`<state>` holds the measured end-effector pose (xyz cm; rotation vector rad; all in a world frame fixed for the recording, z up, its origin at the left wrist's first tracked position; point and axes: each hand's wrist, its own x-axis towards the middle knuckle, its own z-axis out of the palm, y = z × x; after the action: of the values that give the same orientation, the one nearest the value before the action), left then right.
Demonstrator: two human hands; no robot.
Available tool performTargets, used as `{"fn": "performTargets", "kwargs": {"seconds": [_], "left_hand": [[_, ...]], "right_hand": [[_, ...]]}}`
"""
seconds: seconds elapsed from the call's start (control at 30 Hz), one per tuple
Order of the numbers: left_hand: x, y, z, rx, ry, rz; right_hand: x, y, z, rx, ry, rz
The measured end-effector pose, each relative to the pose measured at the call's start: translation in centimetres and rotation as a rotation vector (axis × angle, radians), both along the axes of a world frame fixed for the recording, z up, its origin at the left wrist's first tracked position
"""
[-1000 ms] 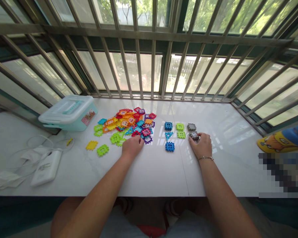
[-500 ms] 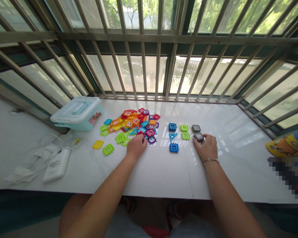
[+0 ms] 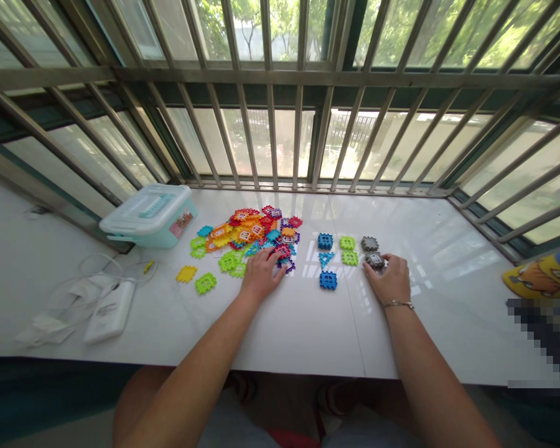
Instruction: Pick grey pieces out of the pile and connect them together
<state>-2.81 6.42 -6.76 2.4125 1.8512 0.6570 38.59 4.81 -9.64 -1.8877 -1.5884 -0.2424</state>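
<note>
Your left hand (image 3: 260, 277) is kinda spread over the near edge of that colorful pile (image 3: 244, 235), way closer than your right hand (image 3: 392, 277), which is pinching a gray block (image 3: 374, 260).

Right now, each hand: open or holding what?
Left hand: open, at the near edge of the pile.
Right hand: closed on the nearer grey block.
</note>
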Motion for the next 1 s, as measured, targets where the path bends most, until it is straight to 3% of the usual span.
{"fn": "performTargets", "kwargs": {"seconds": [0.23, 0.43, 0.53, 0.73, 0.9, 1.0], "left_hand": [[0.0, 0.5, -0.9, 0.027, -0.015, 0.202], [0.1, 0.6, -1.2, 0.046, -0.028, 0.293], [0.0, 0.5, -1.1, 0.043, -0.035, 0.273], [-0.1, 0.5, -0.6, 0.048, -0.022, 0.035], [-0.1, 0.4, -0.3, 0.035, -0.031, 0.148], [-0.2, 0.3, -0.3, 0.033, -0.038, 0.149]], "right_hand": [[-0.1, 0.0, 0.1, -0.013, 0.007, -0.011], [-0.1, 0.0, 0.2, -0.019, 0.016, -0.005], [-0.1, 0.0, 0.2, -0.023, 0.017, -0.009], [0.0, 0.1, 0.0, -0.023, 0.020, -0.008], [0.0, 0.0, 0.0, -0.018, 0.020, -0.013], [0.0, 0.0, 0.1, -0.013, 0.015, -0.011]]}}
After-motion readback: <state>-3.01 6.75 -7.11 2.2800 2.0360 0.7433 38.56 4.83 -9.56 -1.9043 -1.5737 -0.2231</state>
